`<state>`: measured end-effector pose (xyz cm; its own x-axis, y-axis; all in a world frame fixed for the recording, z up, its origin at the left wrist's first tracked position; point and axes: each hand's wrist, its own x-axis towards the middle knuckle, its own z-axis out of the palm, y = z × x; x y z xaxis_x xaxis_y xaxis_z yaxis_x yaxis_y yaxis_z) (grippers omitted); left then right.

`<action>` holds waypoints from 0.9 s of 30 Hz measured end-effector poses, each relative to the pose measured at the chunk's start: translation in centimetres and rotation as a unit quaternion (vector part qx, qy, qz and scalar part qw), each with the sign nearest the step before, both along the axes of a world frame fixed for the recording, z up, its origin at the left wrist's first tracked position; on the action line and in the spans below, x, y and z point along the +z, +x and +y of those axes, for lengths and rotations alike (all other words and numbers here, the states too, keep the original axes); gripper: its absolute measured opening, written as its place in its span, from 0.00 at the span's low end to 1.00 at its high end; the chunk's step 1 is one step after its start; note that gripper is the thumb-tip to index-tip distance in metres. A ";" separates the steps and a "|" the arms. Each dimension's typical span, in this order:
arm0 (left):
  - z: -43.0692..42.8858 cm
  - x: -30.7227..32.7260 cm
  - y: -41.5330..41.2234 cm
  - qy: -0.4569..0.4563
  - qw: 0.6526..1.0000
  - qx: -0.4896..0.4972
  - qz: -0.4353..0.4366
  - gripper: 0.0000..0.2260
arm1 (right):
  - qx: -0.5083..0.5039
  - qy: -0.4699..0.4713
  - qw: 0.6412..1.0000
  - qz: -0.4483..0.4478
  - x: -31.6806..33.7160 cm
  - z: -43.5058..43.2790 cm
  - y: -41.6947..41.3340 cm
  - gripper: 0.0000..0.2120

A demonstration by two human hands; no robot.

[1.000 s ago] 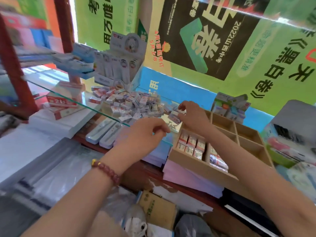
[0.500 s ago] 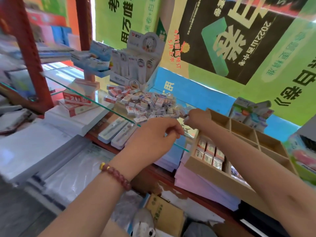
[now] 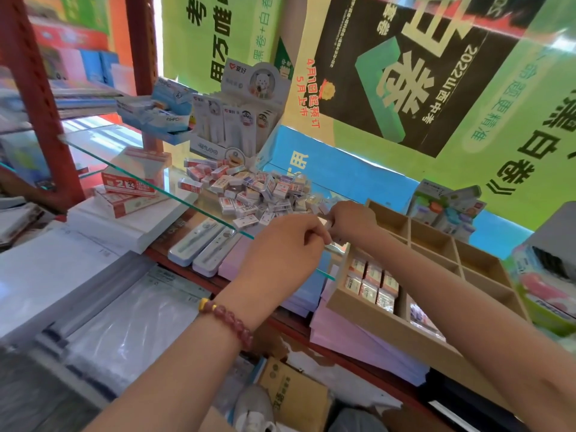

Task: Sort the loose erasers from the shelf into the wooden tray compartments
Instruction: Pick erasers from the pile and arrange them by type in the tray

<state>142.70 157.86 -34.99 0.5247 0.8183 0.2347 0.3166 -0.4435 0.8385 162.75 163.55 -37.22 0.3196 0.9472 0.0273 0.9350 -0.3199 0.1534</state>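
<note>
A heap of loose erasers in white, pink and blue sleeves lies on the glass shelf. To its right, the wooden tray rests tilted on pastel paper stacks. Its near-left compartment holds upright rows of pink-labelled erasers, and the back compartments show bare wood. My right hand is at the heap's right edge, fingers curled, pinching a small white eraser. My left hand, with a red bead bracelet on the wrist, has curled fingertips meeting the right hand. Its palm faces away, hiding whatever it holds.
A pen display box and blue boxes stand behind the heap. Red-white boxes and two white pen cases lie under the glass. A red shelf post rises at left; packaged goods sit behind the tray.
My right hand has moved left from above the tray to the heap's edge. My left hand has reached forward until the two hands touch. The view has shifted left.
</note>
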 end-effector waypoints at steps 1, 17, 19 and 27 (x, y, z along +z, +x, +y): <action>0.1 -0.1 -0.1 -0.004 1.000 0.006 0.002 0.11 | 0.004 0.004 1.000 0.014 0.1 -0.1 0.0 0.08; -3.8 0.4 7.2 -0.038 0.990 -0.131 -0.033 0.14 | -0.068 0.238 0.771 0.587 4.9 -16.5 -0.9 0.12; -5.0 0.3 8.7 -0.051 0.988 -0.144 -0.033 0.10 | -0.096 0.267 0.773 0.567 4.2 -18.2 0.1 0.13; -9.8 0.5 13.9 -0.201 0.956 -0.205 -0.052 0.09 | -0.088 0.332 0.880 0.328 3.5 -24.6 4.9 0.10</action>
<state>156.56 148.04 -34.53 0.8124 0.5830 0.0125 0.0908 -0.1477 0.9849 167.62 138.96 -33.71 0.6137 0.7260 0.3103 0.6791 -0.2849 -0.6765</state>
